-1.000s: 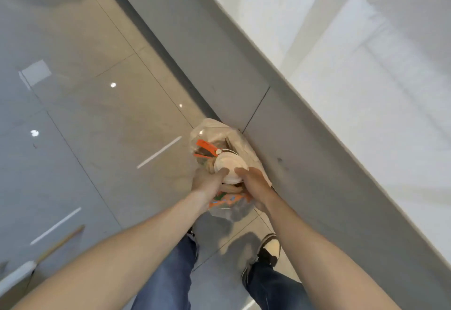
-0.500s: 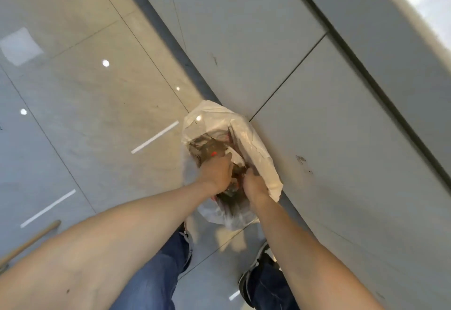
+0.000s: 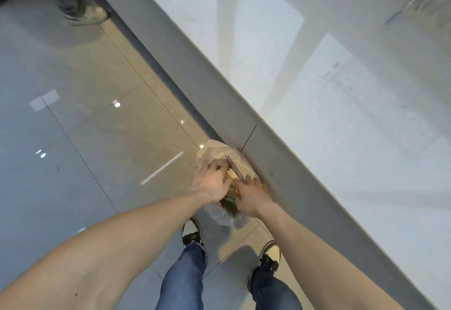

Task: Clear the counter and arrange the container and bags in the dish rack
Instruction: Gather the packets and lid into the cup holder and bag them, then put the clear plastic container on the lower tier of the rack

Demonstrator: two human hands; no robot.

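Note:
A translucent white plastic bag stands on the floor against the grey side of the counter, its mouth open, with brown and orange items inside. My left hand lies over the bag's left rim with fingers spread. My right hand rests on the right rim, fingers also apart. Neither hand visibly closes around anything. The hands hide the bag's middle. No container or dish rack shows.
The white countertop fills the right side, seen from above. Glossy grey floor tiles spread to the left. My two shoes stand just behind the bag. Another person's shoe is at the top left by the counter.
A white round lid and an orange item I held over the bag went down into it. My fingers have since come apart on the rim, and the view has tilted up.

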